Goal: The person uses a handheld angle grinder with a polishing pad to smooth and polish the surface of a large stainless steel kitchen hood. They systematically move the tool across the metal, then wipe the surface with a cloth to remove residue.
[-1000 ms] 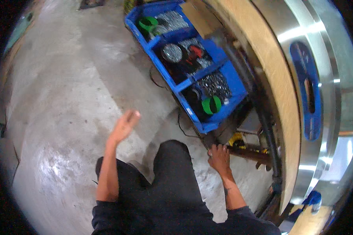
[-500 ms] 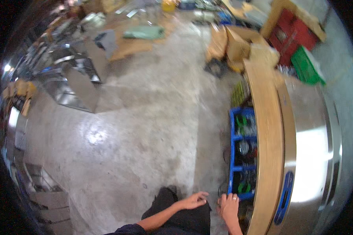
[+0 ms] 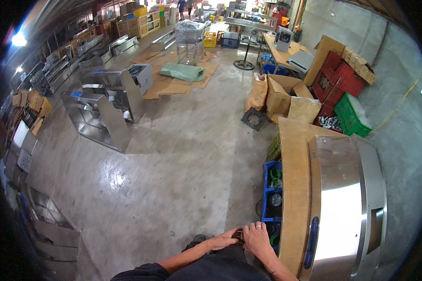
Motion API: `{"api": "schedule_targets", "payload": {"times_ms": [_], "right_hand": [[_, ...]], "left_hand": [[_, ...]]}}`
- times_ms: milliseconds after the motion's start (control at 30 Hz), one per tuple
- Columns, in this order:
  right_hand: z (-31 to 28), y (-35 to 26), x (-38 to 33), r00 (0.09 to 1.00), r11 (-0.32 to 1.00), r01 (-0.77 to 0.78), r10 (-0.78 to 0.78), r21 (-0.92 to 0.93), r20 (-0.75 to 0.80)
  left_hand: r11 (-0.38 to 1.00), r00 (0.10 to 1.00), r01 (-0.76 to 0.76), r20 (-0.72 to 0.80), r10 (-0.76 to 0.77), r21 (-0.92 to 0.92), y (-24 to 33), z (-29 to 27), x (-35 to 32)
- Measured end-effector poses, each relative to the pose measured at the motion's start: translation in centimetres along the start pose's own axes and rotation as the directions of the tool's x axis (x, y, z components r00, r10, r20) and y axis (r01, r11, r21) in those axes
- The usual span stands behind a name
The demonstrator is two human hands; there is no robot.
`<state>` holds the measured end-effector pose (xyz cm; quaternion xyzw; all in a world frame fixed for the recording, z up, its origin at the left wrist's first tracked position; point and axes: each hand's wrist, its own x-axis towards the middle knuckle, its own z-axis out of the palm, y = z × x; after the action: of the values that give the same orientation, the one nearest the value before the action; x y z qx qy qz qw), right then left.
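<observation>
Close in front of my body, both hands meet around a small dark brown piece (image 3: 239, 236), mostly covered by fingers, so its kind is not clear. My left hand (image 3: 222, 239) comes in from the left, fingers curled against the piece. My right hand (image 3: 256, 238), with a ring on one finger, closes on it from the other side. Right beside that hand stands a blue divided crate (image 3: 266, 203) holding green and black coiled or round items. It sits partly under the edge of a wooden worktop (image 3: 295, 206).
A stainless steel panel (image 3: 337, 206) with a blue strip lies on the worktop. Steel hoods (image 3: 103, 117) stand on the floor at left. Ahead right are an open cardboard box (image 3: 281, 89), a green crate (image 3: 353, 114) and red crates (image 3: 333, 77). Farther off are workbenches and people.
My hands, apart before with the right by the crate's edge, have come together on the small dark piece. The view has tilted up, showing more of the workshop.
</observation>
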<state>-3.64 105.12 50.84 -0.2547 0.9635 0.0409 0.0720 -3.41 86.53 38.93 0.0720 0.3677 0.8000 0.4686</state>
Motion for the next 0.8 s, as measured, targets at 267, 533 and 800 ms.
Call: {"api": "schedule_targets", "payload": {"times_ms": [267, 533, 800], "right_hand": [[-1.4, 6.2, -0.8, 0.996, 0.999, -0.02, 0.016, -0.046, -0.086], [-12.1, 11.8, -1.4, 0.926, 0.94, 0.095, 0.037, 0.328, -0.375], [-10.6, 17.0, 0.6, 0.777, 0.841, 0.045, 0.309, 0.539, -0.548]], "left_hand": [[0.998, 0.999, 0.016, -0.037, -0.019, -0.062, 3.1, 3.1, 6.1], [0.983, 0.985, -0.162, -0.066, 0.157, -0.081, 7.3, 4.0, 11.8], [0.964, 0.96, -0.266, -0.096, 0.263, -0.011, 14.6, 2.3, 16.6]]}}
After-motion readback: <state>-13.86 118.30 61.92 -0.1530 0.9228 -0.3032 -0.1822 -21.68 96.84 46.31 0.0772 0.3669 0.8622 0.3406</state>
